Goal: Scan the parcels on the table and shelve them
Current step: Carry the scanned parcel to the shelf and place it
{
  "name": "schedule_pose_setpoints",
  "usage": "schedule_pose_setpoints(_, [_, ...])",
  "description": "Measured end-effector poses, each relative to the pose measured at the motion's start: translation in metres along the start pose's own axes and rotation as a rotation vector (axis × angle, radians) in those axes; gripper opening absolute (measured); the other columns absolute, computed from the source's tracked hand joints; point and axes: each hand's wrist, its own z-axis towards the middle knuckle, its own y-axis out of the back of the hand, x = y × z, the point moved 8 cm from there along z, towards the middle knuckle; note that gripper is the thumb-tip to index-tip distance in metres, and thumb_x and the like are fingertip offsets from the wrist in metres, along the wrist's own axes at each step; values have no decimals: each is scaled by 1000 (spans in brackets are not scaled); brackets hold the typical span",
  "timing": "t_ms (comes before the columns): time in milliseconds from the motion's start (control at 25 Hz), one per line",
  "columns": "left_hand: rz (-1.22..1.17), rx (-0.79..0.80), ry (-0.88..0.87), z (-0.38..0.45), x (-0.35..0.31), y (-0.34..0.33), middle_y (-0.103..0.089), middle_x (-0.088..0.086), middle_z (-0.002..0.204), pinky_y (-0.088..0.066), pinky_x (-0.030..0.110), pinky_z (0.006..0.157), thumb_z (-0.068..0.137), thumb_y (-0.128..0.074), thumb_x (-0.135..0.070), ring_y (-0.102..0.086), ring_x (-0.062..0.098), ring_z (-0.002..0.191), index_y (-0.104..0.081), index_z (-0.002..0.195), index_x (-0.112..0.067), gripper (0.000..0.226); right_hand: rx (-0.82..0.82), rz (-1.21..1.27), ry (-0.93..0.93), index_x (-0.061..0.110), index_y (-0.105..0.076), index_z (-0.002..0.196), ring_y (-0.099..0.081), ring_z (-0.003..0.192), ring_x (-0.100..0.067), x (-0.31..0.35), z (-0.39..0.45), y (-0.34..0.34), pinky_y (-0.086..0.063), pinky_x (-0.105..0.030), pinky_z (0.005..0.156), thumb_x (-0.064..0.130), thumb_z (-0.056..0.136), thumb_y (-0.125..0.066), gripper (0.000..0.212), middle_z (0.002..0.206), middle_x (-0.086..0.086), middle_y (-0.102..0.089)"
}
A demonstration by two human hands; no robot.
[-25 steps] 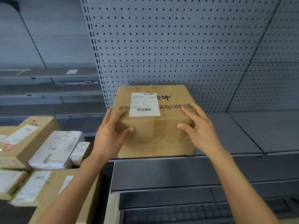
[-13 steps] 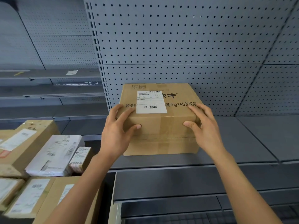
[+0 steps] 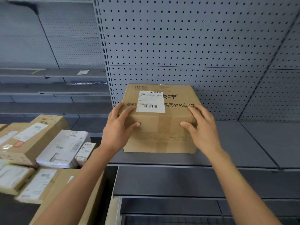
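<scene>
Grey pegboard shelving (image 3: 243, 140) carries the cardboard box (image 3: 159, 127) near its front edge, left hand (image 3: 116, 132) and right hand (image 3: 203, 132) clasping its near corners with spread fingers, and a crooked shove could jam it against the upright.

Brown box (image 3: 159, 127), white label (image 3: 150, 101); grey perforated backboard (image 3: 186, 43).

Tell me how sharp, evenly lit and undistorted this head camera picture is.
Head view: wide-angle bending curves the pegboard lines; light is soft and even, no glare; the cardboard box and its label are fairly sharp, though the small print is unreadable; the parcels at lower left look smeared.
</scene>
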Motion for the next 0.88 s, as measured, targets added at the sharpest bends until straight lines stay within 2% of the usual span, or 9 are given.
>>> schedule_pose_setpoints(120, [88,6,-13,-6,-13,6,-28,-8,160,-53,55,97,88,-69,-49,-28,18,148,-45,146,-38,64,28,-185,22,29,-42,150,-15,150,-30,8,-4,9,-27,-57,116,54,95,-58,62,158,5,-31])
schedule_pose_setpoints(240, [71,4,-21,-22,-23,9,-27,-7,162,-50,51,101,88,-66,-52,-29,20,149,-42,148,-37,66,7,-211,108,25,-49,145,-23,145,-26,13,-18,19,-31,-57,112,44,96,-60,54,152,3,-38])
schedule_pose_setpoints(320, [55,-5,-9,-36,-26,10,-23,-7,165,-45,51,108,89,-65,-51,-26,21,151,-40,150,-35,68,-29,-216,149,23,-54,142,-26,144,-25,16,-28,24,-29,-56,112,39,96,-62,49,152,1,-41])
schedule_pose_setpoints(480, [153,-15,-12,-59,-29,19,-19,-7,167,-35,48,114,92,-69,-44,-17,23,155,-39,151,-34,67,-83,-179,312,20,-64,130,-41,137,-29,43,-44,20,-28,-55,113,30,95,-66,36,143,-2,-53])
schedule_pose_setpoints(640, [174,19,50,-85,-19,42,-31,-8,163,-30,47,119,94,-55,-56,-24,21,153,-40,152,-34,64,108,61,371,16,-68,126,-53,124,-24,80,-65,-16,-43,-43,103,22,98,-63,29,132,1,-61])
schedule_pose_setpoints(800, [172,21,155,-127,7,84,-40,-12,158,-31,35,112,97,-52,-58,-35,14,145,-40,151,-38,58,212,89,456,15,-66,128,-55,123,-27,135,-84,-50,-47,-45,100,20,97,-64,31,134,-2,-61])
schedule_pose_setpoints(880, [189,-7,214,-149,26,117,-44,-15,155,-34,33,109,98,-54,-57,-39,11,141,-40,149,-41,55,234,107,512,15,-65,129,-55,122,-28,174,-99,-65,-48,-46,99,21,97,-65,33,136,-3,-61])
